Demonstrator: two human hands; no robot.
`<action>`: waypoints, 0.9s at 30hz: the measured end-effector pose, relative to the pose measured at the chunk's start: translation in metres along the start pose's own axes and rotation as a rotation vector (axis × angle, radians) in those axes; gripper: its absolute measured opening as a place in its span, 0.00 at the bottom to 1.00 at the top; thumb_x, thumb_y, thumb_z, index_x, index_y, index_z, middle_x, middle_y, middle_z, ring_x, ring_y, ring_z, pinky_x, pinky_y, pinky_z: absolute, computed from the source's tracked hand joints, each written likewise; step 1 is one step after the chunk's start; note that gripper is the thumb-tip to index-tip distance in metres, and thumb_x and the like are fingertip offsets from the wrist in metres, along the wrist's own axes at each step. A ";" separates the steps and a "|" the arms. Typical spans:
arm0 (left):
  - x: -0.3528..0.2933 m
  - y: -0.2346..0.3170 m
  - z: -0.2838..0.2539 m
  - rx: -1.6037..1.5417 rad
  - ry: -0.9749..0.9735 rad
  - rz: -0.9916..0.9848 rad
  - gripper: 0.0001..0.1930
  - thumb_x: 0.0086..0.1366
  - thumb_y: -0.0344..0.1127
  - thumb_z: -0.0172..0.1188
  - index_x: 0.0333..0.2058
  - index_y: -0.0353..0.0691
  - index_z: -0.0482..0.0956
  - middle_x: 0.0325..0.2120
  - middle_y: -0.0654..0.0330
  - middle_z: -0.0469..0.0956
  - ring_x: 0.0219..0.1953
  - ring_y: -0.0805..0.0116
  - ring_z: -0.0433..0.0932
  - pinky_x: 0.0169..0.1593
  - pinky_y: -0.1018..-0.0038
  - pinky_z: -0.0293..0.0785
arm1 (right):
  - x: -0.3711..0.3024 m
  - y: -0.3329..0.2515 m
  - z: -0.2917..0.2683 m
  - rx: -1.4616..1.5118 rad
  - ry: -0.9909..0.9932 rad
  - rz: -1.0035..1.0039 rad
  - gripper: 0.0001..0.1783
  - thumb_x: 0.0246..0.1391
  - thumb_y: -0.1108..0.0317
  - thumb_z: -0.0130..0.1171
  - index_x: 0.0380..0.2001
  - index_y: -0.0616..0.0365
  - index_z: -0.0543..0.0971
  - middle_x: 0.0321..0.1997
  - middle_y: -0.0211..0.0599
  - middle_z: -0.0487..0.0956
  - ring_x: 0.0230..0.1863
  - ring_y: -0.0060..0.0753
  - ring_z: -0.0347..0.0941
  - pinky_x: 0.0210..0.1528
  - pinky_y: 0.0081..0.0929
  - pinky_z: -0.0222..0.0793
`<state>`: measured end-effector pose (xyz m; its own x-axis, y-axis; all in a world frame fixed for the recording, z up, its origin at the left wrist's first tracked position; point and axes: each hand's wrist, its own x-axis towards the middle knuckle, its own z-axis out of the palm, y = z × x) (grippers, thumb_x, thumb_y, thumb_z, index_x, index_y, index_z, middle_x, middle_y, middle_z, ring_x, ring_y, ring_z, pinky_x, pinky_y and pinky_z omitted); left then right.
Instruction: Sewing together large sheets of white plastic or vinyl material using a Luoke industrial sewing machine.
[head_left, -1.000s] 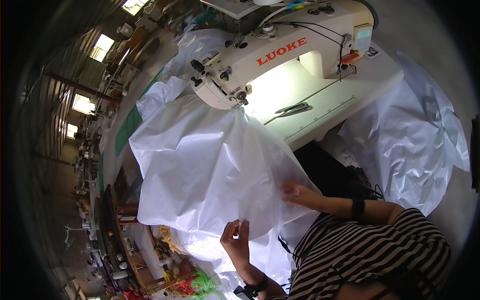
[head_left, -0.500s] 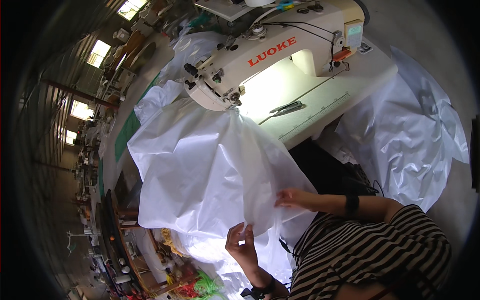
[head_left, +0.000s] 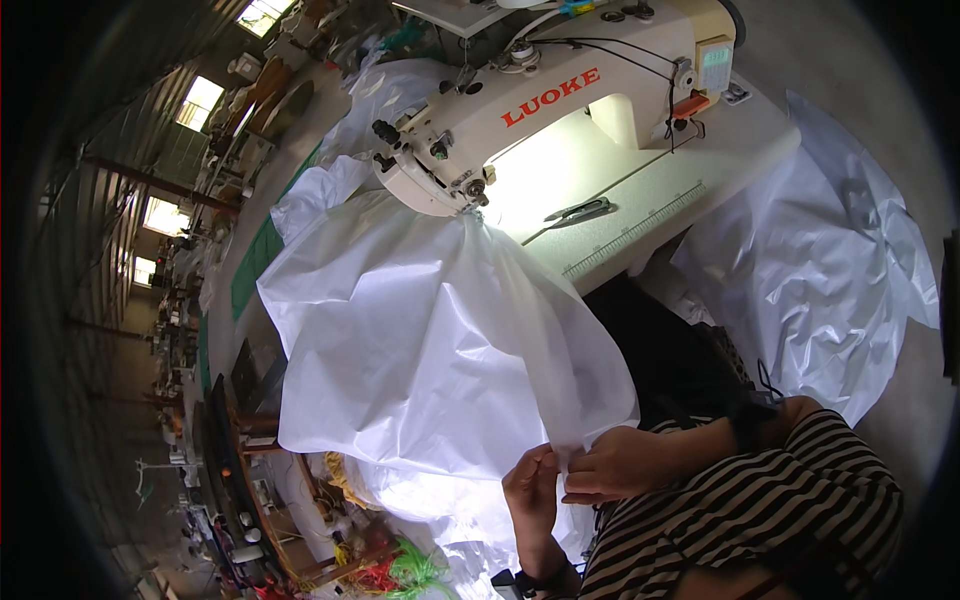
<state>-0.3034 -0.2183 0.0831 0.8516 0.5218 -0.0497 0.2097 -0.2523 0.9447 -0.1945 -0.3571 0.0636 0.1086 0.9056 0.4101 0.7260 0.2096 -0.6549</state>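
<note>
Left hand (head_left: 532, 484) and right hand (head_left: 612, 464), each grip apparently closed on the near edge of a glossy white sheet (head_left: 400, 345) draped from the needle end of a cream metal sewing machine (head_left: 612, 60), seem to align that edge, the next move calling for even tension.

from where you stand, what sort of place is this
Most likely a sewing workshop. A large sewing machine has its work light on, shiny white sheeting runs up to its needle end, and a small tool, perhaps thread snips, lies on the machine's bed.
</note>
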 end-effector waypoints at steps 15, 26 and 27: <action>-0.006 -0.002 -0.004 0.136 0.175 0.181 0.05 0.58 0.20 0.66 0.33 0.33 0.81 0.27 0.57 0.81 0.29 0.72 0.78 0.34 0.77 0.73 | -0.071 0.042 -0.001 0.161 -0.107 0.698 0.28 0.60 0.44 0.54 0.42 0.61 0.82 0.43 0.48 0.80 0.41 0.49 0.78 0.48 0.41 0.72; -0.002 0.016 0.014 0.335 -0.126 0.299 0.07 0.57 0.19 0.62 0.35 0.33 0.80 0.28 0.56 0.81 0.29 0.62 0.80 0.34 0.72 0.75 | -0.030 -0.008 -0.021 0.154 0.018 0.048 0.12 0.59 0.60 0.60 0.29 0.56 0.74 0.25 0.37 0.76 0.23 0.46 0.76 0.23 0.37 0.69; -0.002 0.013 0.014 0.325 -0.113 0.319 0.07 0.57 0.19 0.62 0.35 0.33 0.80 0.28 0.56 0.81 0.29 0.62 0.80 0.34 0.72 0.75 | -0.026 -0.008 -0.020 0.066 0.022 0.028 0.12 0.60 0.59 0.59 0.29 0.55 0.73 0.25 0.37 0.76 0.23 0.45 0.76 0.22 0.36 0.69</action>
<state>-0.2953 -0.2343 0.0909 0.9411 0.2897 0.1746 0.0534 -0.6370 0.7690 -0.1896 -0.3899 0.0715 0.1434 0.9034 0.4041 0.6765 0.2086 -0.7063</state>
